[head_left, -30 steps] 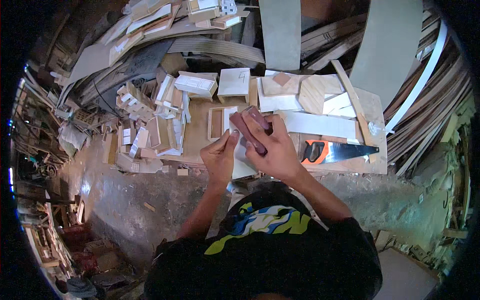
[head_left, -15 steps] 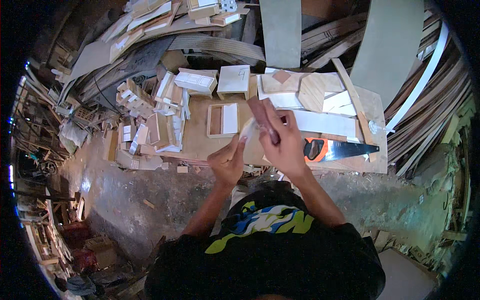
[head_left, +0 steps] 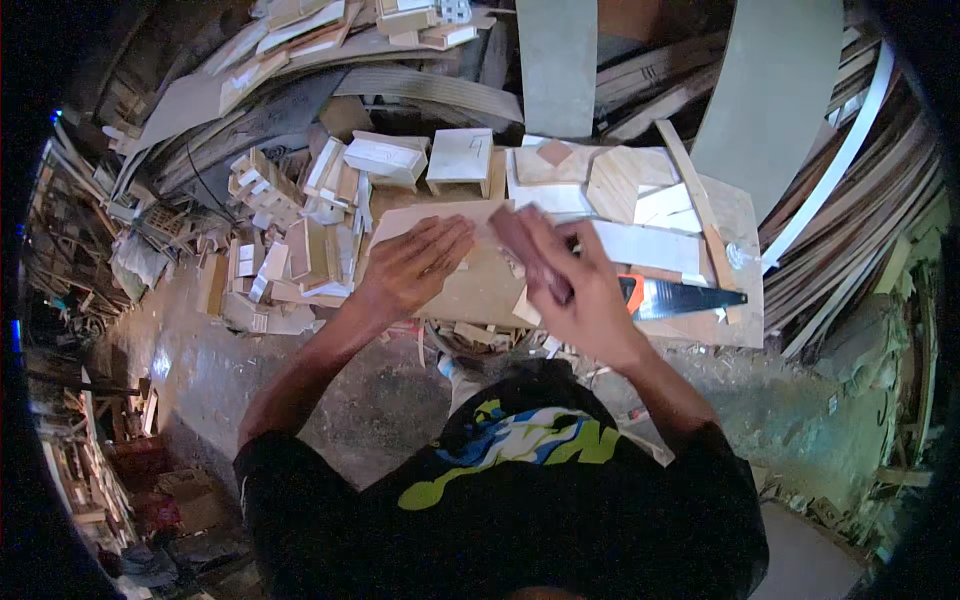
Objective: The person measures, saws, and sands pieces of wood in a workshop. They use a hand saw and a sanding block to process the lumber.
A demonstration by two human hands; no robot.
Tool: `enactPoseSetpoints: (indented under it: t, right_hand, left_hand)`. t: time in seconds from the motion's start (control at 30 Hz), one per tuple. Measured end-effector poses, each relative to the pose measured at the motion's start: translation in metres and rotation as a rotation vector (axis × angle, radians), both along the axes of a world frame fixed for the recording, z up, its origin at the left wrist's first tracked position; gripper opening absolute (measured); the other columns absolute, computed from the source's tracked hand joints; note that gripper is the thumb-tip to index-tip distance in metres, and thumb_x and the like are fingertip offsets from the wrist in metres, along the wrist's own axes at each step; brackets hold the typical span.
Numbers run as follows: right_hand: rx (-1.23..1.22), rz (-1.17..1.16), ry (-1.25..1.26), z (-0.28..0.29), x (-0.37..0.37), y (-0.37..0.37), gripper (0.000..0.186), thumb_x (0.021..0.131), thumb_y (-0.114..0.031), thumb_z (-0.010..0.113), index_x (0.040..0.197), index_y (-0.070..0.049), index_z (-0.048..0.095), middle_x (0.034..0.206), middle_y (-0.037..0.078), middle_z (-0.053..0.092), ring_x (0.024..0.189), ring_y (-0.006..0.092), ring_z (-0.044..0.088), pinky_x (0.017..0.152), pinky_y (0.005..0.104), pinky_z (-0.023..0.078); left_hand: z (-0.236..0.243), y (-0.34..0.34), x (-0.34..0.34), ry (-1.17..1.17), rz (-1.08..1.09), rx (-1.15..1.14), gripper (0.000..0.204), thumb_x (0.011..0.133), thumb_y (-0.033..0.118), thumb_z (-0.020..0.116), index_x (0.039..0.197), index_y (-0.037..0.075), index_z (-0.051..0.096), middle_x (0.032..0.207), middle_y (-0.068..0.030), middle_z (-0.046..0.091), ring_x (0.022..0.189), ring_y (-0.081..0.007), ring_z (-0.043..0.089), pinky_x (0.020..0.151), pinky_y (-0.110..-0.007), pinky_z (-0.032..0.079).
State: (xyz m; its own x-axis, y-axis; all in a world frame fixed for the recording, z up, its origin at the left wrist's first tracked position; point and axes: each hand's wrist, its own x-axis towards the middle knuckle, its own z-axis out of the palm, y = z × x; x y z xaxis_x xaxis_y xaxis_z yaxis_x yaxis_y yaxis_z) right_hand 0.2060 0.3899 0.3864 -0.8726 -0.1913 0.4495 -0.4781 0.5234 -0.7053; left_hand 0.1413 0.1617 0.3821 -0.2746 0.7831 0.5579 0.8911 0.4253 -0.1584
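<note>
My right hand (head_left: 585, 295) is wrapped round a reddish-brown block (head_left: 522, 245), long and narrow like a sanding block, its top end tilted to the left. To its left, my left hand (head_left: 418, 262) lies with fingers stretched out over a pale flat wooden piece (head_left: 485, 212) on the workbench (head_left: 470, 290). Most of that piece is hidden by the hand. A handsaw (head_left: 690, 298) with an orange and black handle rests beside my right hand, its handle partly covered.
Small wooden boxes (head_left: 385, 160) and a white-topped one (head_left: 461, 158) stand along the bench's back. Wood offcuts (head_left: 310, 255) pile up at the left. White panels (head_left: 645, 245), an octagonal board (head_left: 612, 185) and a long wooden strip (head_left: 700, 195) lie at the right.
My left hand has moved away from the block, up and left onto the pale piece, and its fingers have straightened. My right hand still grips the block, slightly lower and to the right.
</note>
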Motion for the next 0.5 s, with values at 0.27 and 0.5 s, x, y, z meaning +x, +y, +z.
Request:
enactPoseSetpoints:
  t: [0.27,0.5]
  right_hand:
    - [0.024,0.018,0.060,0.001,0.001,0.011,0.057,0.068,-0.006,0.059,0.124,-0.005,0.046,0.094,0.019,0.047,0.085,0.0316,0.054,0.068,0.0369,0.048]
    - [-0.032,-0.003,0.119,-0.017,-0.004,0.016,0.056,0.070,-0.005,0.057,0.125,-0.006,0.047,0.091,0.018,0.048,0.082,0.0280,0.053,0.070,0.0327,0.046]
  left_hand:
    - [0.018,0.000,-0.001,0.104,-0.025,-0.107,0.043,0.067,0.006,0.055,0.109,-0.001,0.055,0.114,-0.0121,0.055,0.108,-0.0228,0.053,0.090,-0.036,0.046]
    - [0.018,0.000,0.010,0.050,-0.024,-0.090,0.042,0.067,0.004,0.055,0.108,-0.001,0.056,0.112,-0.0134,0.056,0.105,-0.0240,0.055,0.088,-0.036,0.047]
